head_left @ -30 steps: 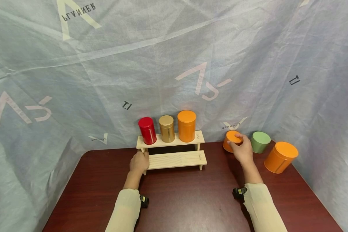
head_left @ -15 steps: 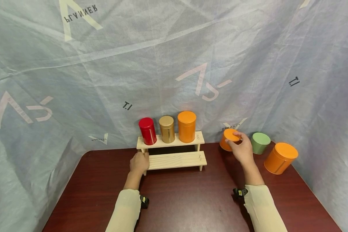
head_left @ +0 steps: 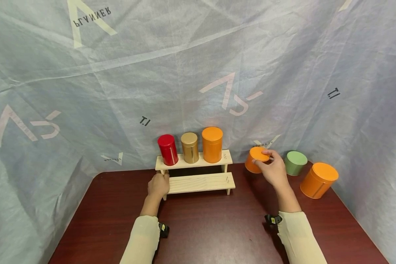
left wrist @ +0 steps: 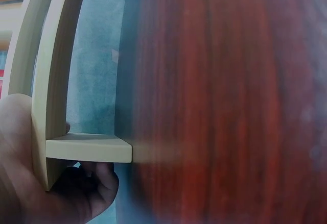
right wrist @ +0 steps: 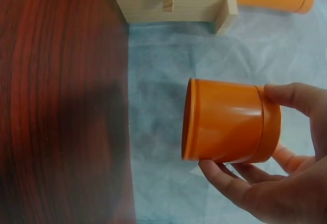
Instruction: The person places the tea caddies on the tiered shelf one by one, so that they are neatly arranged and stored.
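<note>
My left hand (head_left: 158, 184) grips the left end of a two-tier wooden shelf (head_left: 199, 182). In the left wrist view, its curled fingers (left wrist: 104, 180) reach around the lower plank beside a leg (left wrist: 92, 147). The right hand (head_left: 275, 169) pinches a short orange tin (head_left: 253, 164) near its lid, thumb on one side and fingers on the other. The right wrist view shows this orange tin (right wrist: 225, 122) lifted off the table, right of the shelf. Along the upper tier stand a red tin (head_left: 168, 150), a gold tin (head_left: 190, 148) and a tall orange tin (head_left: 212, 145).
To the right of my right hand stand a green tin (head_left: 295, 164) and a larger orange tin (head_left: 318, 181) on the dark red wooden table (head_left: 214, 227). A grey printed cloth (head_left: 135, 91) hangs behind the table and along both sides.
The short orange tin has moved left toward the shelf in my right hand, away from the green tin. My left hand keeps its place on the shelf.
</note>
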